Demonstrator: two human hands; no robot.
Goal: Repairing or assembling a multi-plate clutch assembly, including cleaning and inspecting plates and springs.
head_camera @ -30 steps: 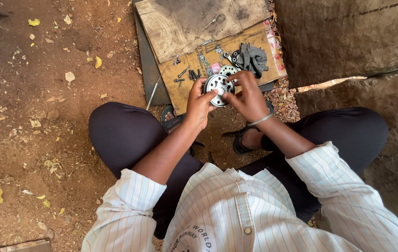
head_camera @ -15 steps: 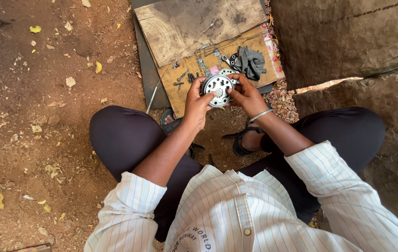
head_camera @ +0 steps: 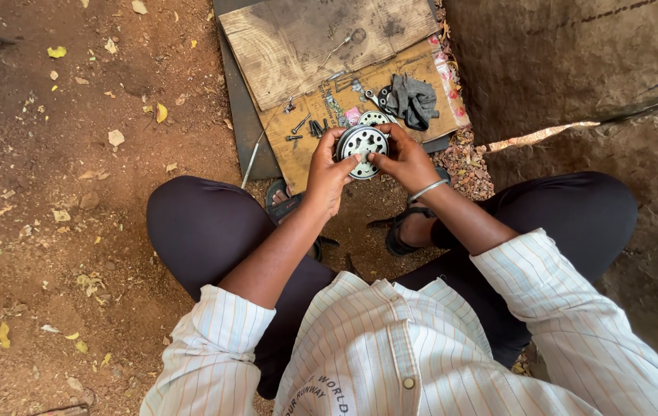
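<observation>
Person squatting on bare dirt ground [head_camera: 74,192], seen from above. Both hands raised in front of the knees, closed around a round metal disc part [head_camera: 361,142] with a ring of holes in its face. Left hand [head_camera: 327,168] grips its left edge, thumb laid on the face. Right hand [head_camera: 406,158] cups the right edge, fingers curled over the top rim; metal bangle [head_camera: 429,189] on that wrist. Disc held in the air just above a flat cardboard sheet [head_camera: 321,146] on the ground. On the cardboard: small dark bolts [head_camera: 306,127] just left of the disc, grey rag [head_camera: 412,98] to the upper right. Worn wooden board [head_camera: 306,42] overlaps the cardboard's far side. Thin metal rod [head_camera: 252,158] at the cardboard's left edge.
</observation>
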